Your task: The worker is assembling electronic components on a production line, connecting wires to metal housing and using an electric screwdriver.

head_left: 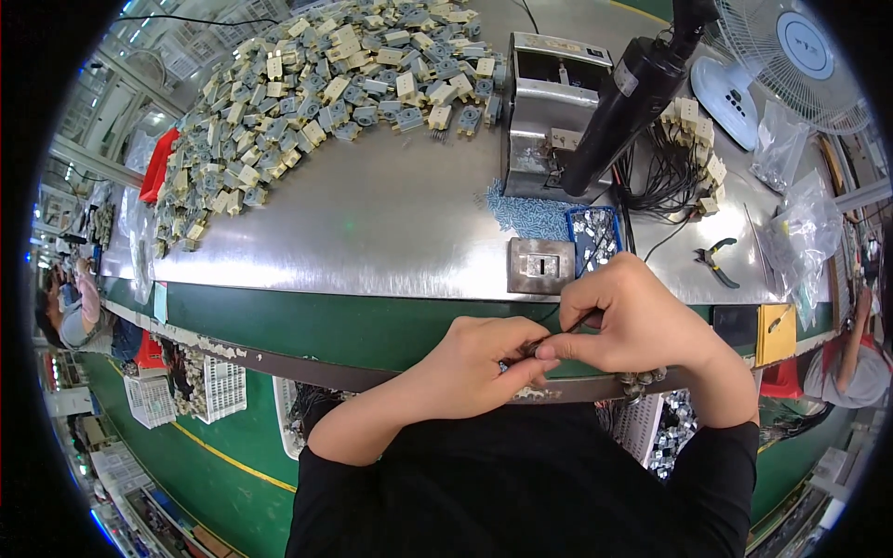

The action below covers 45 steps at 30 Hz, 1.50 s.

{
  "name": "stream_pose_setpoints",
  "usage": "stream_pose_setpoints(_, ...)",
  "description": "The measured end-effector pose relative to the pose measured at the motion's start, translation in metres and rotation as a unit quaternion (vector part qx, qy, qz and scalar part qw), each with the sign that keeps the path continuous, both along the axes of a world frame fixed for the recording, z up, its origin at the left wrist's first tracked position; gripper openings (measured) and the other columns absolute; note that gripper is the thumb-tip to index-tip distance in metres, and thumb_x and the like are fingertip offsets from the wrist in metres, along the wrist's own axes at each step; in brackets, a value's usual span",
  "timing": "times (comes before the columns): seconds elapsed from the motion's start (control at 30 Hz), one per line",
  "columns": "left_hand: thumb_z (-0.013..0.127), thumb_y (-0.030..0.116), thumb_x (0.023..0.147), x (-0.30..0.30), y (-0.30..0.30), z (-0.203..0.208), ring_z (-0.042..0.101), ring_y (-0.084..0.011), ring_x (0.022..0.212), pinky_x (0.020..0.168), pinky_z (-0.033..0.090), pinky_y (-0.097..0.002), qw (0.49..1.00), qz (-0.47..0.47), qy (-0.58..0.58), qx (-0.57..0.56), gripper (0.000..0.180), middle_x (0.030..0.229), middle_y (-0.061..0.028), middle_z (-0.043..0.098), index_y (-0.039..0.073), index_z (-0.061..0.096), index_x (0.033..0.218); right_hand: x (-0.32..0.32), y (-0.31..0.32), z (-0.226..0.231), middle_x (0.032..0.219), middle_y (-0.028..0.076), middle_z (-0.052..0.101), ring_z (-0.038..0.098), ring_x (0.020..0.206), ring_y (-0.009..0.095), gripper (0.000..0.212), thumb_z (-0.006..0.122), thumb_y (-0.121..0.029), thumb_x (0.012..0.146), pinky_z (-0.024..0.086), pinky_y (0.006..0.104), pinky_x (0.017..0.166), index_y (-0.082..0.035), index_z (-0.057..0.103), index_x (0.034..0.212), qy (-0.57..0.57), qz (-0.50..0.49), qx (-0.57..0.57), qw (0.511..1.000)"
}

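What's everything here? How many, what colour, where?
bench: one, silver, middle
blocks: many, cream and grey, back left
machine: one, silver, back
cylinder: one, black, machine's right
fan: one, white, back right
tiny pieces: many, blue, before machine
tray: one, blue, centre
metal block: one, silver, left of tray
pliers: one, black and yellow, right
cables: several, black, right
plastic bags: several, clear, both sides
crates: several, white, below bench
people: at least two, pink or grey tops, sides
dark piece: one, black, centre
left hand: one, bare, centre
right hand: one, bare, centre
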<state>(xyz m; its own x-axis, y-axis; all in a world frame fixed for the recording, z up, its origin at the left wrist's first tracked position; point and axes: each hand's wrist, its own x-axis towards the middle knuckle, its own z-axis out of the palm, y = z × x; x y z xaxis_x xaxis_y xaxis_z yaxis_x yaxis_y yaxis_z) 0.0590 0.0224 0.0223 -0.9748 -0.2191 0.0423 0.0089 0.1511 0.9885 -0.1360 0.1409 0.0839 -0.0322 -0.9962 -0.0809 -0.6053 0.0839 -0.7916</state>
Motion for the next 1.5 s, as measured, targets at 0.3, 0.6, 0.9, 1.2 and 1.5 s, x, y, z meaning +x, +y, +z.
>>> stream_pose_setpoints(0.3,0.08,0.007,0.089,-0.002,-0.012,-0.004,0.079,-0.0208,0.078,0.064,0.061,-0.0289,0.981,-0.147,0.122,-0.009,0.019,0.087,-0.013,0.078,-0.003,0.069,0.101,-0.011,-0.01,0.002,0.06,0.003,0.061,0.053,0.051,0.009,0.019,0.089,-0.014,0.08,0.038,0.0278,0.048,-0.003,0.074,0.079,-0.146,0.115,0.068,0.98)
stream_pose_setpoints(0.6,0.07,0.003,0.097,0.009,-0.01,-0.006,0.078,-0.0286,0.073,0.061,0.064,-0.0326,0.836,-0.13,0.061,0.529,0.023,0.093,-0.0239,0.075,-0.009,0.058,0.113,-0.006,-0.003,-0.01,0.073,0.007,0.064,0.063,0.06,0.025,0.042,0.068,0.005,0.075,0.05,0.0348,0.054,-0.009,0.079,0.113,0.003,0.139,-0.299,0.944)
stream_pose_setpoints(0.9,0.066,-0.004,0.098,-0.004,-0.002,0.01,0.076,-0.018,0.081,0.073,0.063,-0.0295,0.983,0.121,0.043,0.132,0.018,0.096,-0.0161,0.075,-0.009,0.061,0.115,0.012,-0.001,-0.021,0.075,0.014,0.07,0.069,0.062,0.029,0.035,0.063,0.005,0.084,0.055,0.035,0.059,0.004,0.073,0.117,-0.022,0.019,-0.235,0.972)
stream_pose_setpoints(1.2,0.061,-0.001,0.102,-0.01,-0.012,0.004,0.076,-0.018,0.078,0.068,0.062,-0.0277,0.993,0.045,0.095,0.044,0.015,0.093,-0.0149,0.075,-0.009,0.06,0.115,0.003,-0.003,-0.021,0.07,0.013,0.066,0.065,0.057,0.025,0.037,0.065,0.008,0.079,0.049,0.0336,0.054,0.002,0.076,0.114,0.01,0.016,-0.293,0.956)
stream_pose_setpoints(1.5,0.055,0.0,0.104,-0.009,-0.025,0.005,0.076,-0.0242,0.077,0.067,0.063,-0.0335,0.955,-0.079,0.039,0.283,0.018,0.092,-0.0176,0.074,-0.009,0.057,0.119,-0.005,-0.001,-0.006,0.071,0.013,0.067,0.064,0.058,0.026,0.031,0.069,0.004,0.085,0.047,0.0347,0.054,0.0,0.078,0.114,-0.041,0.025,-0.213,0.976)
